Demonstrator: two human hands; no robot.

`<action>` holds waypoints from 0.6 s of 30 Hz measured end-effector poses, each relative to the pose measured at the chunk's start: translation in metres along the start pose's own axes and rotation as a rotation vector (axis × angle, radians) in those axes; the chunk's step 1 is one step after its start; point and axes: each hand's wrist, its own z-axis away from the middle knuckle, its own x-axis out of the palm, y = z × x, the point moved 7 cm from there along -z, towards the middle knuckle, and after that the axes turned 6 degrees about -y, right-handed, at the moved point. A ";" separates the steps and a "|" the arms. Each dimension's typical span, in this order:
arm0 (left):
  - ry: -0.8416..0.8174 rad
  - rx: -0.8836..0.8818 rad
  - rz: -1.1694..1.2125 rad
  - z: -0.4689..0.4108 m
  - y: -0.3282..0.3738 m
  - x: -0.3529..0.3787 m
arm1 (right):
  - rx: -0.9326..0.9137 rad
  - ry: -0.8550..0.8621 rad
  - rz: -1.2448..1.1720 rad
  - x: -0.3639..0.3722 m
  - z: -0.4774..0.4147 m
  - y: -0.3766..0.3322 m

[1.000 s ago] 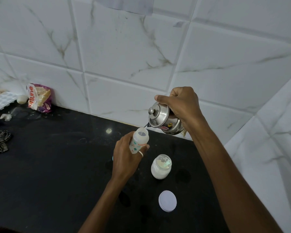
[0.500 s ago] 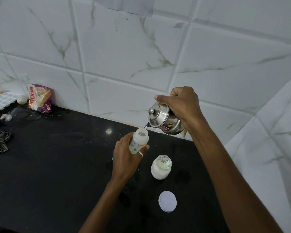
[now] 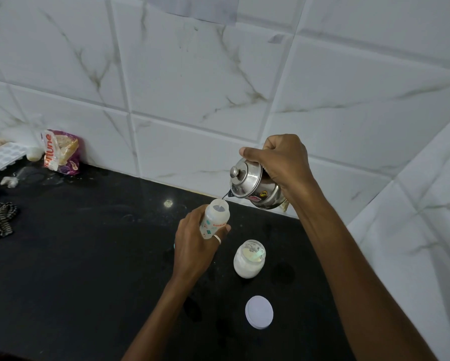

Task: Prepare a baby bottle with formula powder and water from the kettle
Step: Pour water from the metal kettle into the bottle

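Black stone counter (image 3: 75, 256) carries it all, and the pouring step is in hand. The right hand (image 3: 283, 162) is clenched on the steel kettle (image 3: 252, 186), tipped near the back edge, spout over the baby bottle (image 3: 214, 220) — which the left hand (image 3: 195, 243) grips, lifted. The open formula jar (image 3: 249, 259) and its lid (image 3: 259, 312) wait nearby. Next, I'd judge: level the kettle gently.

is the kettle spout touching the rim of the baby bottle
Apart. The head view shows the kettle spout tip just above and right of the baby bottle mouth, with a sliver of dark counter between them.
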 end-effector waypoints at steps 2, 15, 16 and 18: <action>-0.001 -0.002 -0.001 0.000 -0.001 0.000 | 0.007 0.002 0.013 0.000 0.000 0.000; 0.003 -0.006 0.011 0.000 -0.002 0.001 | 0.000 0.014 0.009 -0.003 0.000 -0.003; 0.001 -0.005 0.011 0.000 -0.002 0.001 | 0.001 0.013 0.010 -0.003 0.000 -0.003; 0.000 -0.003 0.008 0.001 -0.003 0.001 | 0.004 0.013 0.013 -0.003 0.000 -0.003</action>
